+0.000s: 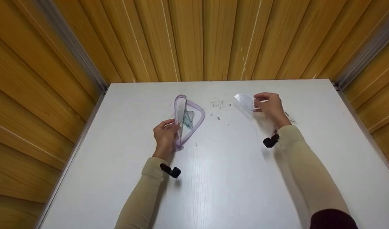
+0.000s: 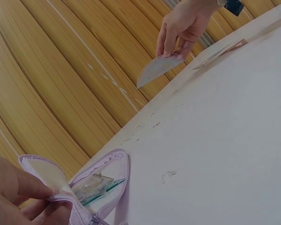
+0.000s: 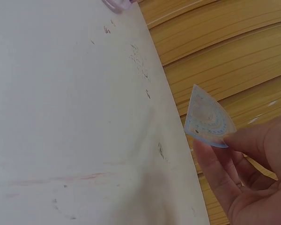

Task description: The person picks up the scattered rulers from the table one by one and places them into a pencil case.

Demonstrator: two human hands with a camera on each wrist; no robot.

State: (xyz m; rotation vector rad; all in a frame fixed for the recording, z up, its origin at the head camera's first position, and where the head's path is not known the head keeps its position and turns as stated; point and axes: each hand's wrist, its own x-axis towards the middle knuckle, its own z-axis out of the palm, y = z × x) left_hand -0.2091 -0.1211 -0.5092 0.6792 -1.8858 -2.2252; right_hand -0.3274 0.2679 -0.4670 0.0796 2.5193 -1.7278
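Observation:
A clear protractor (image 1: 244, 100) is pinched by its edge between the thumb and fingers of my right hand (image 1: 271, 105), raised above the table's far right part. The right wrist view shows the printed scale on the protractor (image 3: 208, 117). On the left, my left hand (image 1: 164, 135) grips one edge of a see-through pouch with a lilac zip border (image 1: 200, 117). Its mouth gapes in the left wrist view, where clear and green-edged flat pieces (image 2: 103, 190) lie inside; their exact kind is hard to tell.
Under both hands is a white table (image 1: 213, 178) with dark smudges (image 1: 217, 103) and scratches. Wood-look panels (image 1: 213, 41) wall it at the back and sides. A thin flat strip or mark (image 2: 222, 54) lies beyond the right hand, too unclear to name.

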